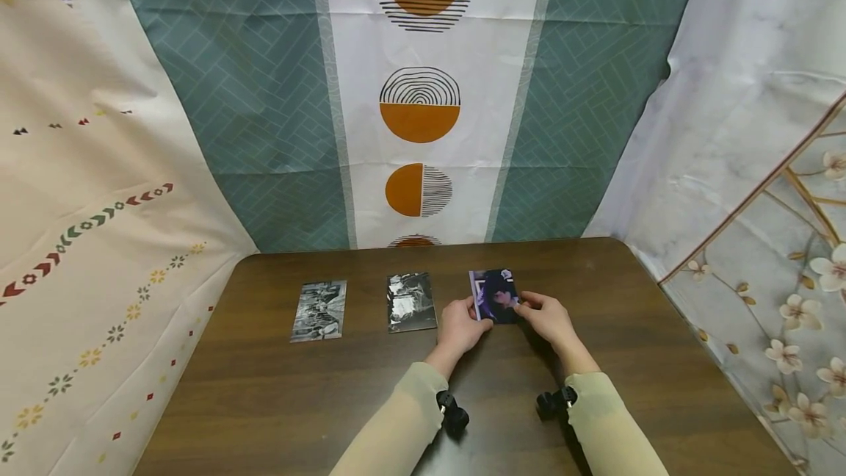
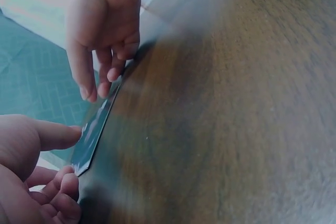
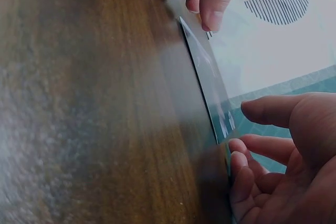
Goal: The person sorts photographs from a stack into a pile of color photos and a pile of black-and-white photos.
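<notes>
A purple and dark photo print (image 1: 494,298) lies on the brown table between both hands. My left hand (image 1: 460,325) pinches its near left corner, the thumb on the face and the curled fingers at the edge. On the opposite side, my right hand (image 1: 547,318) has its fingertips at the print's edge, with its thumb held apart from the fingers. In the right wrist view the right thumb (image 3: 268,109) stands slightly off the glossy print (image 3: 207,85). To the left are a black-and-white photo print (image 1: 411,303) and another grey photo print (image 1: 319,311).
The wooden table (image 1: 317,402) has rounded far corners. A patterned curtain (image 1: 277,131) hangs behind it, with a cream cloth (image 1: 99,204) on the left and a floral cloth (image 1: 747,241) on the right. Dark wrist cameras (image 1: 454,417) sit on the sleeves.
</notes>
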The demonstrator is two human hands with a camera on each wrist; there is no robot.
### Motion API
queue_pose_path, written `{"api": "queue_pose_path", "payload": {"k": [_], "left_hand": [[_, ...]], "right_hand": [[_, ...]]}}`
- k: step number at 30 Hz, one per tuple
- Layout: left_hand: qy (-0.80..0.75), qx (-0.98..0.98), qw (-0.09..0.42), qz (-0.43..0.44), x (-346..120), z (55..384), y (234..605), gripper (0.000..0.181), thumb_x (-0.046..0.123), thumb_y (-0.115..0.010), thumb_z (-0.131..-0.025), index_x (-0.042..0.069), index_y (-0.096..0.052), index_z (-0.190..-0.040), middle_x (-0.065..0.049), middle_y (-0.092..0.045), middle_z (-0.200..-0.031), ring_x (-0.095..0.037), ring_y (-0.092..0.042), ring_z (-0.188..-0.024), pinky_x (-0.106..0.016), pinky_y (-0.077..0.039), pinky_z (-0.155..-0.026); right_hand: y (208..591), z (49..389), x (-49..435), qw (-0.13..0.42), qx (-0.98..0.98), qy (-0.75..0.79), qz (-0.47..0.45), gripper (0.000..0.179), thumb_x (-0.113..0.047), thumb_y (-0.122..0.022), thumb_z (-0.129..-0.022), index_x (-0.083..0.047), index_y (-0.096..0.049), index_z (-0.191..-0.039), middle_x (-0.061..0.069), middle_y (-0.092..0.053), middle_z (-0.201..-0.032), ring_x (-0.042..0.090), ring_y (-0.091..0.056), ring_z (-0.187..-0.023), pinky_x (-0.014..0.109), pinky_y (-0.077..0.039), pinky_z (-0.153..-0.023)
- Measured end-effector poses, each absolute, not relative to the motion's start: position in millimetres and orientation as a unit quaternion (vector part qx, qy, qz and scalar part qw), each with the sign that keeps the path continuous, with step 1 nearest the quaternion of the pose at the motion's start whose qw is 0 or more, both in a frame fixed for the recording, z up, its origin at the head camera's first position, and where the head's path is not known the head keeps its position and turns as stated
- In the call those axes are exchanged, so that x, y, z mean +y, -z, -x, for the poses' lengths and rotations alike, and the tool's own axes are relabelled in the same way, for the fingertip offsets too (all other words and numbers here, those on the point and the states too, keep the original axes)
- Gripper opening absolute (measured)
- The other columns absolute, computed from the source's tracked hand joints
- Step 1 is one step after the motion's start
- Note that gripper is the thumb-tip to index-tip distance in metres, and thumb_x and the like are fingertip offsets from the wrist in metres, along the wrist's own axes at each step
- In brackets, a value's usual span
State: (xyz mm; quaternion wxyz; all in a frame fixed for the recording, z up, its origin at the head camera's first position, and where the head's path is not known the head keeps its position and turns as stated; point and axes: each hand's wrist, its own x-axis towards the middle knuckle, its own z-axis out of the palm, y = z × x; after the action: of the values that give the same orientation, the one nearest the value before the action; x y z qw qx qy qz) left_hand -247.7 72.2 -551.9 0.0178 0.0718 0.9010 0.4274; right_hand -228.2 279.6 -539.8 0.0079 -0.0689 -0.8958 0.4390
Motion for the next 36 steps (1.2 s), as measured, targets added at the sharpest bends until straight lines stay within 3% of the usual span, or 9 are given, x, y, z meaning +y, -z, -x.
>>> {"api": "queue_pose_path", "payload": {"k": [6,14,22,28,33,36], "left_hand": [[-0.452,0.889,0.008,-0.073,72,246,553,0.046,0.023,-0.089,-0.083,0.002,-0.076,-0.121,0.008,-0.054,-0.072,-0.009,-0.047,-0.064,-0.027,-0.038,-0.058],[-0.504,0.858,0.002,-0.101,64,245,541,0.049,0.015,-0.086,-0.087,-0.008,-0.072,-0.129,0.004,-0.057,-0.076,-0.007,-0.048,-0.066,-0.025,-0.042,-0.063],[-0.514,0.85,-0.014,-0.113,30,246,529,0.058,0.014,-0.085,-0.089,-0.01,-0.066,-0.138,0.004,-0.063,-0.082,-0.01,-0.056,-0.075,-0.031,-0.051,-0.075],[-0.511,0.853,-0.015,-0.1,-9,244,531,0.058,0.014,-0.083,-0.091,-0.01,-0.064,-0.14,0.003,-0.062,-0.083,-0.01,-0.053,-0.073,-0.03,-0.047,-0.071],[-0.507,0.858,-0.035,-0.075,-42,245,535,0.056,0.014,-0.084,-0.089,-0.008,-0.067,-0.138,0.003,-0.061,-0.081,-0.01,-0.048,-0.066,-0.027,-0.042,-0.062],[-0.508,0.858,-0.039,-0.055,-59,244,536,0.056,0.014,-0.084,-0.09,-0.008,-0.067,-0.138,0.001,-0.061,-0.081,-0.012,-0.049,-0.068,-0.029,-0.041,-0.064]], "right_hand": [[542,228,279,0.014,-0.895,-0.44,0.071,0.052,-0.024,-0.071,-0.102,0.006,-0.062,-0.144,0.025,-0.07,-0.128,0.04,-0.064,-0.12,0.054,-0.049,-0.102],[534,229,270,0.032,-0.896,-0.437,0.073,0.051,-0.023,-0.071,-0.102,0.004,-0.063,-0.145,0.022,-0.072,-0.126,0.039,-0.065,-0.117,0.053,-0.051,-0.1],[526,232,244,0.055,-0.895,-0.44,0.048,0.049,-0.021,-0.072,-0.102,0.004,-0.065,-0.142,0.02,-0.074,-0.119,0.037,-0.068,-0.109,0.042,-0.055,-0.086],[527,232,219,0.045,-0.884,-0.464,0.041,0.047,-0.02,-0.074,-0.101,0.002,-0.067,-0.142,0.015,-0.074,-0.115,0.033,-0.069,-0.109,0.036,-0.056,-0.079],[527,236,196,0.038,-0.884,-0.466,0.018,0.045,-0.019,-0.072,-0.101,0.001,-0.068,-0.141,0.012,-0.075,-0.115,0.031,-0.069,-0.108,0.044,-0.055,-0.088],[529,239,182,0.033,-0.881,-0.471,-0.001,0.045,-0.018,-0.072,-0.101,0.002,-0.068,-0.141,0.012,-0.075,-0.115,0.03,-0.069,-0.109,0.047,-0.055,-0.092]]}}
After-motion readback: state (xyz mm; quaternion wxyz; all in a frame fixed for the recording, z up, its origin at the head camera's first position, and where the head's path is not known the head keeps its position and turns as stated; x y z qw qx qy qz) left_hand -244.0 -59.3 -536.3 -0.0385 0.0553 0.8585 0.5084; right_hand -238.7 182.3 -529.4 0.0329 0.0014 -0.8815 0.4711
